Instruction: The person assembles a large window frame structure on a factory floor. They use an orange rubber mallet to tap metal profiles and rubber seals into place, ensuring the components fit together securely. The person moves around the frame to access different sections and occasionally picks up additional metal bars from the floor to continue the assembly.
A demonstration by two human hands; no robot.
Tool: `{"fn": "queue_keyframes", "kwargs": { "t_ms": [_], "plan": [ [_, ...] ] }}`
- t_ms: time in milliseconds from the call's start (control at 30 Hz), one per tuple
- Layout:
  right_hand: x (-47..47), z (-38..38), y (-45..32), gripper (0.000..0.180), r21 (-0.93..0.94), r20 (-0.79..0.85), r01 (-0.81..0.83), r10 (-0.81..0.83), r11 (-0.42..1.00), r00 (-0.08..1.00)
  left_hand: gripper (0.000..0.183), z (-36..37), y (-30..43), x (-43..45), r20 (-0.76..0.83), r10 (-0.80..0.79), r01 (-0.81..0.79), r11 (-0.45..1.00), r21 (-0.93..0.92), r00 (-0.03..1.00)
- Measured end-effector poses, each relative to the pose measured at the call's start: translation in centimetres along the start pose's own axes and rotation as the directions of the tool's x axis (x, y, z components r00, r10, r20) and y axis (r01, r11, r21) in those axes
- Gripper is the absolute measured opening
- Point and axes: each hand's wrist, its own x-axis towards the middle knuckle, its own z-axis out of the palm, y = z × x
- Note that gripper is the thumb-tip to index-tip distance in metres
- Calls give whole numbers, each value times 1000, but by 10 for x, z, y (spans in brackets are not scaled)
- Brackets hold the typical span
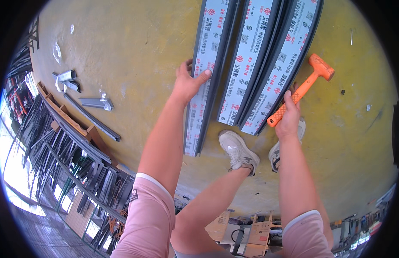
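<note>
My left hand (pixel 191 80) grasps the leftmost long frame profile (pixel 204 64), thumb on its printed film and fingers around its outer edge. Two more profiles lie to the right, a middle one (pixel 248 61) and a right one (pixel 280 67), both wrapped in the same white film over dark edges. In my right hand (pixel 289 114) is an orange dead-blow mallet (pixel 306 87), held by its textured handle with the head pointing up and right. That hand is beside the right profile's near end; whether they touch cannot be told.
My shoes (pixel 236 150) stand at the profiles' near ends on the yellow floor (pixel 148 48). Short offcuts (pixel 96 103) and a longer strip (pixel 93 117) lie at left. Racks hold many dark bars (pixel 41 142) at the left rim. Cardboard (pixel 259 233) stands behind me.
</note>
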Motion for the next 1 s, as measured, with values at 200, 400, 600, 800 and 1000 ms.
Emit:
{"fn": "queue_keyframes", "kwargs": {
  "t_ms": [200, 400, 600, 800, 1000],
  "plan": [
    [8, -7, 4, 44, -54, 44, -109, 112, 992, 993, 87, -8, 10, 9, 290, -101, 151, 977, -153, 952],
    [34, -20, -12, 32, -232, 203, -273, 321, 934, 925, 84, -18, -11, 31, 349, 40, 77, 946, -316, 936],
    [38, -23, -15, 46, -203, 285, -275, 325, 940, 902, 92, -10, 0, 30, 488, 172, 19, 932, -361, 856],
    [31, -11, -23, 47, -170, 332, -330, 369, 929, 868, 88, 21, 19, 31, 383, -88, 314, 752, -580, 919],
    [35, -17, -19, 47, -223, 288, -266, 324, 938, 901, 84, -2, -17, 55, 121, -92, 132, 914, -383, 988]
  ]
}}
